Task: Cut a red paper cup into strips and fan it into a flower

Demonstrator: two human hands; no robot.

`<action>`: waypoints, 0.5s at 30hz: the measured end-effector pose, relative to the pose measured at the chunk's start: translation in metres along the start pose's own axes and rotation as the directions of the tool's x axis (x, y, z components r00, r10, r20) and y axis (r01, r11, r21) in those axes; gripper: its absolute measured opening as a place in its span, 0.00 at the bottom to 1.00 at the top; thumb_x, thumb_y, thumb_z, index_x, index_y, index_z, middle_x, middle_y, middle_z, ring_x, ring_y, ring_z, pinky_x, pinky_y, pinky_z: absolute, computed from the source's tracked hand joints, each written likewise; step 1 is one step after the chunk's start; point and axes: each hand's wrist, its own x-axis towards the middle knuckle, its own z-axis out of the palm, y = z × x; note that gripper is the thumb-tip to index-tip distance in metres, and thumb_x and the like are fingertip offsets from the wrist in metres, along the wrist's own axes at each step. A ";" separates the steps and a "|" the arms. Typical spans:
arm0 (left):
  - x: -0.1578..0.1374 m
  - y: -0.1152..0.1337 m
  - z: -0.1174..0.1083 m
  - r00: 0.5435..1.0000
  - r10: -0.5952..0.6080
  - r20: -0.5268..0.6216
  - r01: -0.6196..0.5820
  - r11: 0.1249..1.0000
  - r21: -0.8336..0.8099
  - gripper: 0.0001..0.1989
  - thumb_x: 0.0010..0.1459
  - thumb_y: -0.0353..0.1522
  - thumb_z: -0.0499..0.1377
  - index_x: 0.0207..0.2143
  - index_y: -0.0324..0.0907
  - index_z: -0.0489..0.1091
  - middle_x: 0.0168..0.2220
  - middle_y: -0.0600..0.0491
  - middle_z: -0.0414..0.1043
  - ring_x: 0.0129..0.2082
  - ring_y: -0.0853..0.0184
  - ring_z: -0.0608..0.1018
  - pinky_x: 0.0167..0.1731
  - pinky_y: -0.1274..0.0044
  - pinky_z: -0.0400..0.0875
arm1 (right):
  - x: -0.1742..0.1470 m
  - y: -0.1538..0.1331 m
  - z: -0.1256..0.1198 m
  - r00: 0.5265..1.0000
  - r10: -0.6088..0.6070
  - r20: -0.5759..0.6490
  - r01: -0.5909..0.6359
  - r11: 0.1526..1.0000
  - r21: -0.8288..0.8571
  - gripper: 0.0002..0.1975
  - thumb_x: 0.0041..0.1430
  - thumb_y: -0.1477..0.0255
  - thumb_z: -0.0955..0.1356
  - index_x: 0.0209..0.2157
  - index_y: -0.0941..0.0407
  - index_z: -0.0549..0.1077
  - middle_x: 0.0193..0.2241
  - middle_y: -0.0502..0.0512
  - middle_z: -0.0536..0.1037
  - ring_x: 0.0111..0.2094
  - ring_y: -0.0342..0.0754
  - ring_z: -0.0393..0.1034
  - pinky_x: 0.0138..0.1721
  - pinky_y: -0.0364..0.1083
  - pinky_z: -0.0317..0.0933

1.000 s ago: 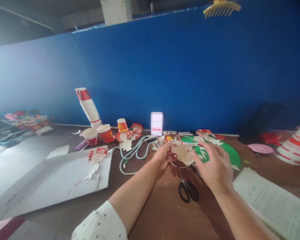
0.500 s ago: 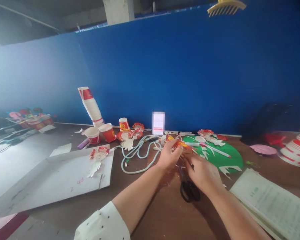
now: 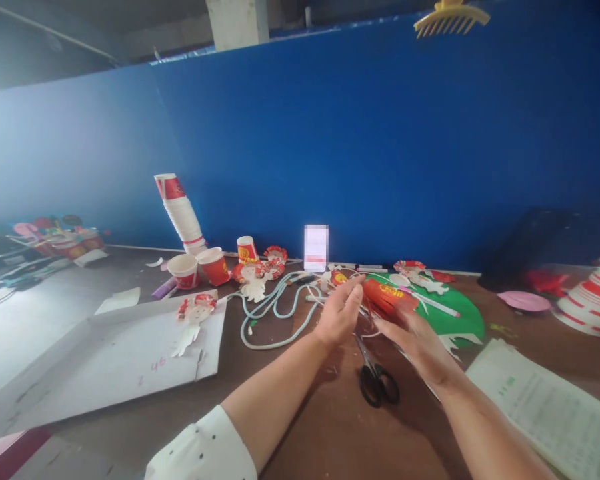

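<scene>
A red paper-cup piece with yellow print (image 3: 386,297) is between my hands above the table. My left hand (image 3: 341,312) is closed at its left end, thumb and fingers together. At the right end is my right hand (image 3: 423,343), its fingers smeared by motion and partly behind the piece, so its grip is unclear. Black-handled scissors (image 3: 379,385) lie on the table just below, blades pointing up between my wrists. A green round sheet (image 3: 463,313) lies behind my right hand, with a pink-and-white marker (image 3: 437,304) and white paper scraps across it.
Pale blue cord (image 3: 267,345) loops to the left. Paper cups (image 3: 213,267) and a leaning cup stack (image 3: 180,217) stand farther left, behind a grey board (image 3: 130,367) with a paper figure. A notebook (image 3: 535,393), pink dish (image 3: 524,301) and striped cup stack (image 3: 593,300) are right. A blue wall (image 3: 330,133) rises behind.
The red cup piece has turned and shows more of its printed side. My right hand has shifted slightly right, away from my left, and the scissors' handles are more visible.
</scene>
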 end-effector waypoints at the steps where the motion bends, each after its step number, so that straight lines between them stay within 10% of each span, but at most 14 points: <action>1: 0.001 -0.001 0.000 1.000 -0.005 -0.004 0.005 1.000 -0.017 0.22 0.64 0.41 0.48 0.54 0.39 0.66 0.54 0.45 0.69 0.55 0.62 0.69 0.57 0.69 0.61 | 0.000 0.000 0.000 0.999 0.019 -0.031 -0.019 1.000 0.006 0.20 0.56 0.66 0.67 0.51 0.52 0.72 0.49 0.53 0.76 0.51 0.55 0.68 0.54 0.53 0.59; 6: 0.001 -0.003 0.000 0.999 -0.016 0.044 0.019 0.998 -0.058 0.19 0.62 0.37 0.52 0.51 0.40 0.69 0.48 0.47 0.73 0.49 0.63 0.74 0.52 0.71 0.65 | 0.004 0.015 -0.002 0.962 0.159 -0.223 -0.105 0.966 0.237 0.17 0.51 0.64 0.72 0.41 0.56 0.77 0.41 0.56 0.80 0.47 0.57 0.72 0.49 0.53 0.64; 15: 0.013 -0.003 -0.012 0.964 -0.253 0.084 0.266 0.917 -0.298 0.22 0.55 0.44 0.58 0.44 0.37 0.73 0.37 0.46 0.76 0.29 0.69 0.75 0.31 0.77 0.69 | -0.001 0.014 -0.016 0.940 0.341 0.006 -0.282 0.768 0.575 0.11 0.51 0.66 0.71 0.37 0.54 0.77 0.35 0.55 0.81 0.35 0.52 0.76 0.33 0.46 0.69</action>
